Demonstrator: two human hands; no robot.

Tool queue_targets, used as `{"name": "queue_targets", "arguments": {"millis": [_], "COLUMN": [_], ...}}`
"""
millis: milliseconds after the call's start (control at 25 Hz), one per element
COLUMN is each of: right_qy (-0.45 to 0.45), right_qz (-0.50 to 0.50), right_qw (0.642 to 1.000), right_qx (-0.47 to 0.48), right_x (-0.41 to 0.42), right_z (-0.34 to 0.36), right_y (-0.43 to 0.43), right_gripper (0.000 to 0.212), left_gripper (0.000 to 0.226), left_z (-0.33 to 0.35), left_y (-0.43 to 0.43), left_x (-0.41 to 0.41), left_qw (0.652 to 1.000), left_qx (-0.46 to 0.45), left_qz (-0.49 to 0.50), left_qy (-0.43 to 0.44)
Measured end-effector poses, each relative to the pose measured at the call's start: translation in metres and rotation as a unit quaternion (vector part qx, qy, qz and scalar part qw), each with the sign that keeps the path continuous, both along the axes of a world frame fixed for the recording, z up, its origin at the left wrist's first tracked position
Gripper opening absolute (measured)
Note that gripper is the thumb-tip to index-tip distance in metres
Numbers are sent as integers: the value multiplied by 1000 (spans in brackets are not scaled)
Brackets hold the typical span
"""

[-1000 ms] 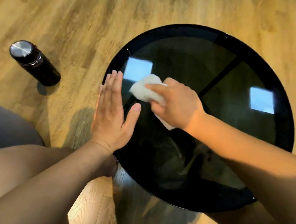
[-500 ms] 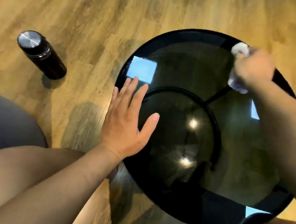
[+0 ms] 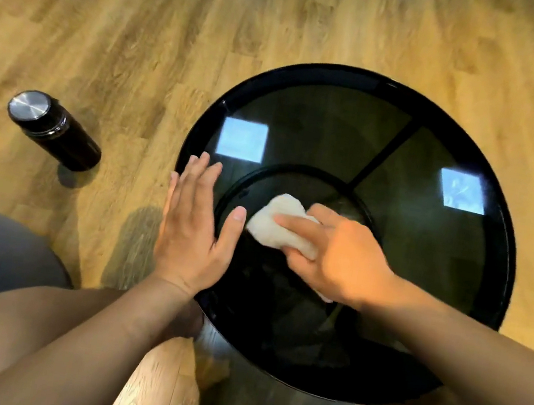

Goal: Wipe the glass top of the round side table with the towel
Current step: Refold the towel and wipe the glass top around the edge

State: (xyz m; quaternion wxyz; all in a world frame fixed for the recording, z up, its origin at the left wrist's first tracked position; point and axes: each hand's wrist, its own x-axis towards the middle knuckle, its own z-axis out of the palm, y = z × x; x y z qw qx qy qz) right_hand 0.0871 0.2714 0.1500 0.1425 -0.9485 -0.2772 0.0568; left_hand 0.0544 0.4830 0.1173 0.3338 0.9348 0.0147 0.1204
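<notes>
- Left hand [image 3: 191, 225] lies flat, fingers spread, grip released, on the near-left rim of the round glass worktop [image 3: 417, 252].
- Right hand [image 3: 337, 258], grip clenched on a white towel [image 3: 276, 224], presses it to the glass left of centre.
- Black bottle [image 3: 54, 130] stands on the wood floor [image 3: 182, 16], left, well apart.

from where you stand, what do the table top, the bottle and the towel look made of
Table top: dark tinted glass, glossy; it mirrors square lights and shows the frame beneath. Bottle: black glossy body with a brushed metal cap, probably steel. Towel: soft white cloth, crumpled under the right hand.
</notes>
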Motion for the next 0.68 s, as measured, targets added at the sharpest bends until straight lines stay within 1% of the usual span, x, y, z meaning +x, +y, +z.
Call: {"name": "queue_targets", "arguments": {"millis": [80, 120, 200, 280, 360, 400, 520, 600, 680], "right_qy": [-31, -38, -24, -29, -40, -49, -62, -64, -53], "right_qz": [-96, -151, -243, -288, -344, -362, -368, -335, -297], "right_qw": [993, 982, 959, 943, 927, 922, 920, 934, 951], "right_qx": [-69, -105, -145, -163, -143, -129, -116, -111, -71], "right_x": [4, 19, 69, 133, 194, 217, 247, 253, 261], "right_z": [6, 10, 16, 13, 4, 0, -4, -2, 0], "right_y": [-71, -103, -147, -154, -134, -121, -94, -66, -15], "right_gripper": [45, 42, 38, 34, 28, 31, 30, 30, 28], "left_gripper": [64, 64, 64, 64, 64, 65, 66, 66, 65], "left_z": [-2, -2, -4, -3, -3, -3, -3, -3, -1], "left_y": [0, 0, 3, 3, 2, 2, 0, -1, -2], "left_x": [-1, -1, -1, -1, -1, -2, -1, -3, -3], "left_qw": [1000, 1000, 1000, 1000, 1000, 1000, 1000, 1000, 1000], "left_qx": [16, 20, 20, 25, 22, 12, -18, -11, -11], "left_qz": [-8, -11, -13, -15, -17, -17, -19, -24, -28], "left_qy": [3, 3, 3, 6, 9, 9, 9, 13, 10]}}
